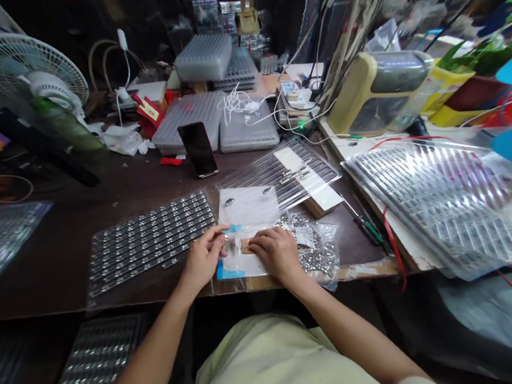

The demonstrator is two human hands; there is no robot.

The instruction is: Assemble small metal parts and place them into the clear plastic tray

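Observation:
Over a white-and-blue sheet (pixel 232 271) at the front of the table, my left hand (pixel 203 256) has thumb and index finger curled close together. A tiny shiny piece shows by the fingertips, too small to name. My right hand (pixel 279 251) is closed, its fingertips together at the edge of a small brown block (pixel 245 246); what they pinch is hidden. Beside it lies a clear plastic bag of small shiny metal parts (pixel 320 249). To the left, a clear ribbed tray (pixel 150 238) holds rows of small metal pieces on dark strips.
Behind the hands, a clear ribbed tray (pixel 254 180) bears a few loose metal pieces. A phone (pixel 198 149) stands upright beyond it. A green-handled screwdriver (pixel 368 228) lies at right, near stacked plastic trays (pixel 445 195). A fan (pixel 34 72) stands at the back left.

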